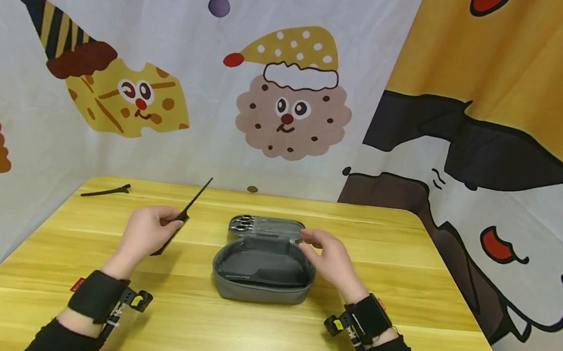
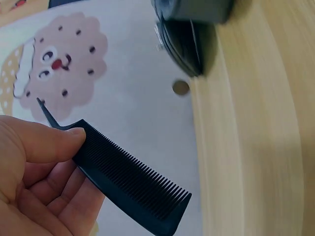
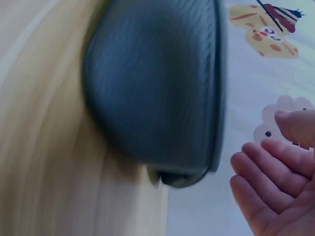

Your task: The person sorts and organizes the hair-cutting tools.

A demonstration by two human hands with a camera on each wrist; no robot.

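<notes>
My left hand pinches a black rat-tail comb between thumb and fingers, above the table left of the case. Its thin tail points up and away; the toothed end points down toward me in the head view. An unzipped grey case stands at the table's middle, its lid folded back. Metal scissors sit in the lid's left part. A dark comb lies inside the case. By the case's right rim is my right hand, with relaxed fingers and nothing held.
A black hair clip lies near the back left corner of the wooden table. Behind the table hangs a cloth printed with cartoon figures.
</notes>
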